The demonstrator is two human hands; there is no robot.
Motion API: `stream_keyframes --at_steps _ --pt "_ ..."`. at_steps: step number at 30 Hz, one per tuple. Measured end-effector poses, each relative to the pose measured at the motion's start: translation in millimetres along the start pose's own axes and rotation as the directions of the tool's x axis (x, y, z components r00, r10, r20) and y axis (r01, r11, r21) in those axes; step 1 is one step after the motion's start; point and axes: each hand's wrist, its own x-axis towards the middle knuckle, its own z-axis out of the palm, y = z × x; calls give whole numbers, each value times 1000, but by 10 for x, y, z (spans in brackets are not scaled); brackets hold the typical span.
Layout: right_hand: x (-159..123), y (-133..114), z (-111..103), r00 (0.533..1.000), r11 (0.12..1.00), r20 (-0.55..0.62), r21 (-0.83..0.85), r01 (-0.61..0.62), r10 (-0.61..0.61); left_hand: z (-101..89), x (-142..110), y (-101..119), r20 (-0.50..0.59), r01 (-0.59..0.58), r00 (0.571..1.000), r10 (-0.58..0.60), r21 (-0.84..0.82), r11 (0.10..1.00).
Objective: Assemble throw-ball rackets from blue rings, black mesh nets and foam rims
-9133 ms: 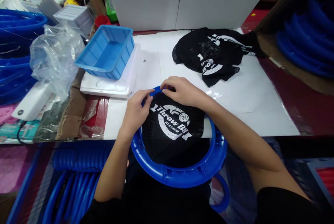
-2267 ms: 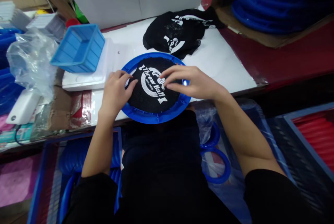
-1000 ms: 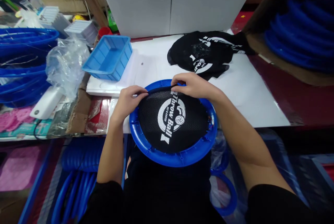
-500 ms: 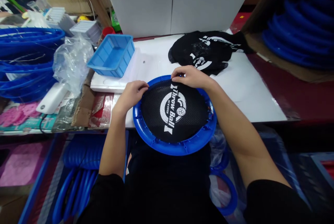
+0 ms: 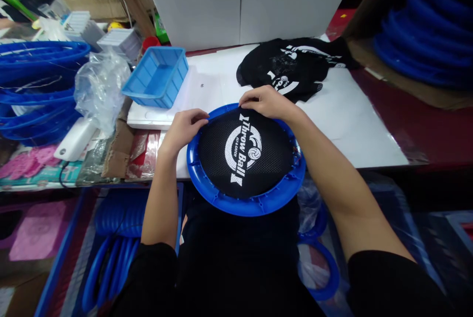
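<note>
Left hand (image 5: 183, 128) and right hand (image 5: 267, 100) pinch black mesh (image 5: 212, 152) at eleven and twelve o'clock.
Even tension across the blue ring (image 5: 251, 207) should help.

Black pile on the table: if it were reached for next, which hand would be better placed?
Probably the right hand: it is just short of the pile, while the left hand is farther off. Both seem to pinch the far edge of the mesh, so either would first let go.
</note>
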Motion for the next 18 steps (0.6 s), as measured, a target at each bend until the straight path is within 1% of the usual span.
stream_keyframes --at_steps 7,12,18 --pt "0 28 47 999 1000 -45 6 24 -24 12 8 -24 -18 9 1000 -9 -42 999" --pt "-8 34 32 1000 1000 -20 21 13 -12 50 22 -35 -74 57 995 -66 -112 992" --pt "9 64 13 1000 999 -8 34 4 -3 48 28 -38 -70 50 996 -57 -102 994"
